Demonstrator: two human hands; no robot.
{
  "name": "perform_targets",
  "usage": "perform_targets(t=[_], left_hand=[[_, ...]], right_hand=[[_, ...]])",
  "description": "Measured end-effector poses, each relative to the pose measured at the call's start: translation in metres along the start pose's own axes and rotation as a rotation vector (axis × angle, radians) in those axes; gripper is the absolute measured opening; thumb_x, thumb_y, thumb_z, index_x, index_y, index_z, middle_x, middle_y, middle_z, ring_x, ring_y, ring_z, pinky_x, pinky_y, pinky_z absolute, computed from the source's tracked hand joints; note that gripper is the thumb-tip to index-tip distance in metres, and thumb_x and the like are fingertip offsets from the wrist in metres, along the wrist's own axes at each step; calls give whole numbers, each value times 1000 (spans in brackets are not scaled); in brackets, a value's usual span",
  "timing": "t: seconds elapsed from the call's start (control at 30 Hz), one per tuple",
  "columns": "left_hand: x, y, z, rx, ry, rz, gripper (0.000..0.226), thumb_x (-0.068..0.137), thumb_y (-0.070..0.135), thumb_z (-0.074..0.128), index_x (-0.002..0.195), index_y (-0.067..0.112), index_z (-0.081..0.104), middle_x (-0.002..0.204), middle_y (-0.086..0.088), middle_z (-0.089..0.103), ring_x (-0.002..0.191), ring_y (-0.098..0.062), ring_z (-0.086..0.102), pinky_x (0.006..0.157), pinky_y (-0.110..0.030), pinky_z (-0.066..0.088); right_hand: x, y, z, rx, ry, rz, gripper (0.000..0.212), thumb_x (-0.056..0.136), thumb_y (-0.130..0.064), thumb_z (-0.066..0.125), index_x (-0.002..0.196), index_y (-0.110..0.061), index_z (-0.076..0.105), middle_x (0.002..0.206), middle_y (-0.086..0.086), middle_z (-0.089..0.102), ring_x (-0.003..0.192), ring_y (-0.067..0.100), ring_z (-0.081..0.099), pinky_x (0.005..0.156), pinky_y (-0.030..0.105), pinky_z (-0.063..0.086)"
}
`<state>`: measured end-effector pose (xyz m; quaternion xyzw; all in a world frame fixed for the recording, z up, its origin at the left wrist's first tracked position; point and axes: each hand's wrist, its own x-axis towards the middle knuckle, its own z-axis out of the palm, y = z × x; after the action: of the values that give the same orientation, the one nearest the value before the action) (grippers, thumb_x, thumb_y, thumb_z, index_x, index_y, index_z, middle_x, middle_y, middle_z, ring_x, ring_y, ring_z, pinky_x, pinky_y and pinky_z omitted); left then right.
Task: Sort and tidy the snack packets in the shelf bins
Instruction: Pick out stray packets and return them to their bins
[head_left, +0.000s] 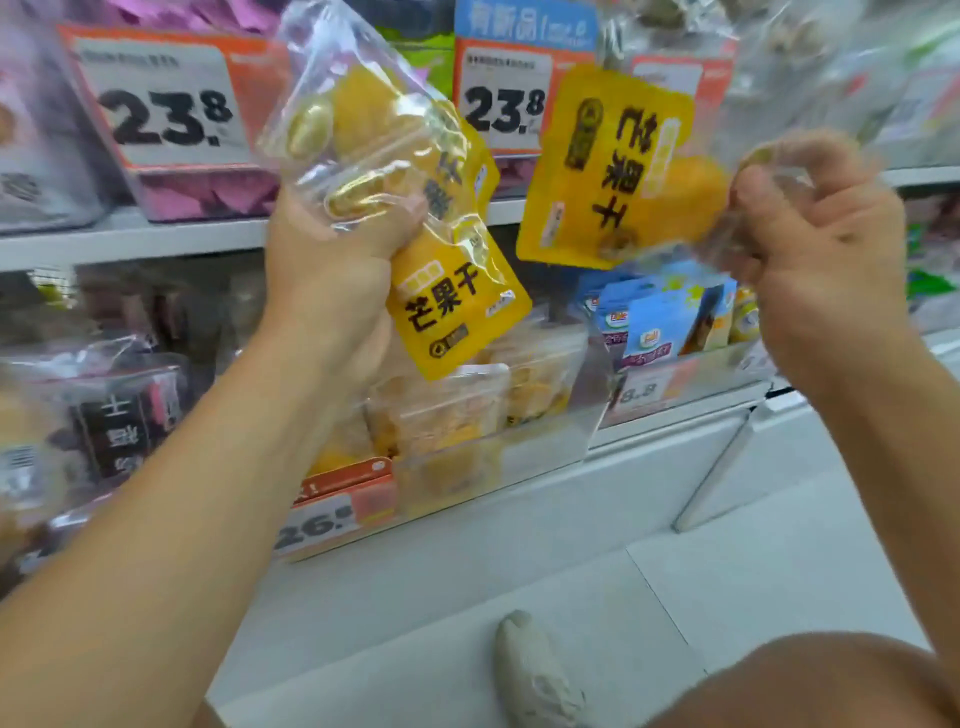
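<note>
My left hand (332, 260) is shut on a bunch of yellow dried-mango packets (457, 306) with clear tops, held up in front of the shelf. My right hand (826, 260) grips one more yellow mango packet (608, 166) by its clear end, raised at the same height, to the right of the bunch. Below them a clear shelf bin (545, 441) holds several more yellow mango packets (441, 410). The right hand is blurred.
Price tags reading 23.8 (171, 109) hang on the upper shelf. Dark packets (124, 415) fill the bin on the left, blue packets (660, 322) the bin on the right. A 26.9 tag (332, 514) fronts the mango bin. My shoe (535, 675) rests on the white floor.
</note>
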<state>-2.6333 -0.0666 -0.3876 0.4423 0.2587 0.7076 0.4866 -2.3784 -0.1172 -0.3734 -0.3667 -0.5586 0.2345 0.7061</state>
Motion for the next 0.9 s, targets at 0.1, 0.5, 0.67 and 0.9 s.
perform_targets(t=[0.1, 0.5, 0.67, 0.9], left_hand=[[6, -4, 22, -20, 48, 71, 42, 82, -14, 69, 120, -1, 56, 98, -11, 71, 86, -22, 71, 75, -36, 58], [-17, -72, 58, 63, -150, -95, 48, 79, -5, 73, 125, -2, 61, 114, -22, 71, 105, -39, 69, 96, -53, 54], [-10, -82, 48, 92, -297, -248, 44, 81, -14, 68, 123, 1, 62, 107, -17, 73, 95, -29, 70, 87, -43, 57], [2, -92, 40, 345, -258, 36, 34, 84, -6, 71, 116, 4, 68, 107, -8, 75, 103, -23, 71, 97, -50, 54]], right_hand=[[7, -1, -21, -175, -63, -123, 20, 94, -6, 63, 93, -25, 65, 78, -15, 72, 70, 5, 64, 73, 28, 51], [-5, 22, 1, -997, -137, -953, 16, 96, -3, 63, 98, -9, 78, 93, 2, 76, 73, 31, 64, 66, 39, 48], [-6, 49, 7, -1015, -98, -1085, 15, 97, -4, 63, 92, -6, 78, 91, 3, 75, 69, 30, 64, 60, 41, 47], [-7, 60, 10, -1014, -69, -1177, 21, 99, -7, 60, 92, -10, 79, 91, -3, 75, 72, 27, 63, 62, 38, 45]])
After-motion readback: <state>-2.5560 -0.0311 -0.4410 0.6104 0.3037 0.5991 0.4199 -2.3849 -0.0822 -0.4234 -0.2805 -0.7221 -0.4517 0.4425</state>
